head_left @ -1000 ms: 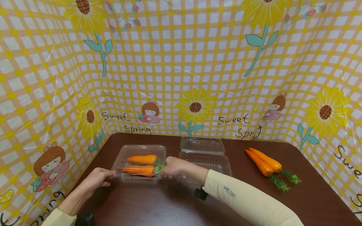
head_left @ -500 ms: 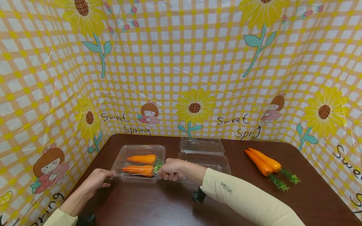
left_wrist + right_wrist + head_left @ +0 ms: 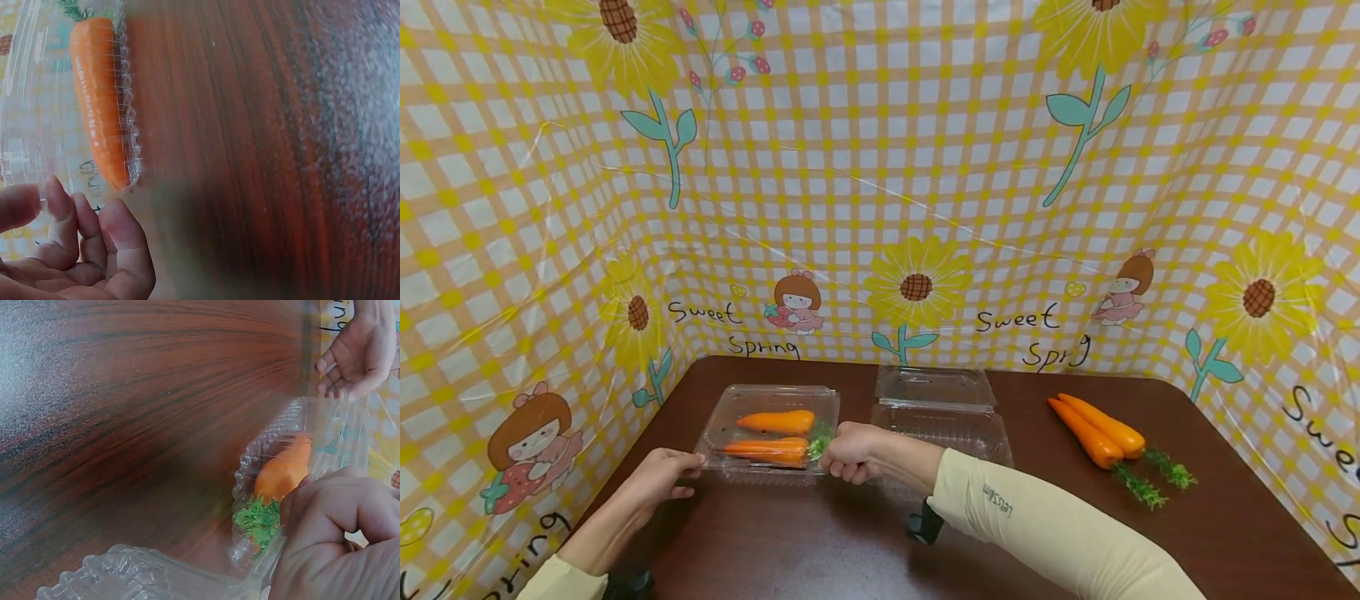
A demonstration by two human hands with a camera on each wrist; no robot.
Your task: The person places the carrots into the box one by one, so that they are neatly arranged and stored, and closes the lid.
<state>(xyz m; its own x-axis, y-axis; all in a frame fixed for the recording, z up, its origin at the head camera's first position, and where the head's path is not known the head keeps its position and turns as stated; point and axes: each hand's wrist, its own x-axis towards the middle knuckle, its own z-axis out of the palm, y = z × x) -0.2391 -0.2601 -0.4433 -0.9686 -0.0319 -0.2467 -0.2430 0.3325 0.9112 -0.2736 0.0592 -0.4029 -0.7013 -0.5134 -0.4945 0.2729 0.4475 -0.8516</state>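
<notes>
A clear plastic clamshell box (image 3: 718, 412) stands at the left of the table, its lid down over two orange carrots. The rear carrot (image 3: 778, 422) lies behind the front carrot (image 3: 767, 452), whose green leafy top points right. My left hand (image 3: 662, 477) pinches the box's front left corner between thumb and forefinger, the other fingers bent below. At the front right corner my right hand (image 3: 856, 452) grips the rim with curled fingers. In the right wrist view, this hand (image 3: 344, 531) partly hides the box and the carrot (image 3: 284, 472) inside.
A second clear clamshell box (image 3: 936, 388) sits open behind my right forearm, its lid tilted back. Farther right, two carrots (image 3: 1086, 433) with leafy tops lie side by side on the dark wooden table (image 3: 775, 542). A checked sunflower cloth (image 3: 850, 208) surrounds the table's back and sides.
My right hand has shifted slightly left and down at the box's front right corner, its fingers curling in more. The left hand keeps its hold, and the carrots have hardly moved.
</notes>
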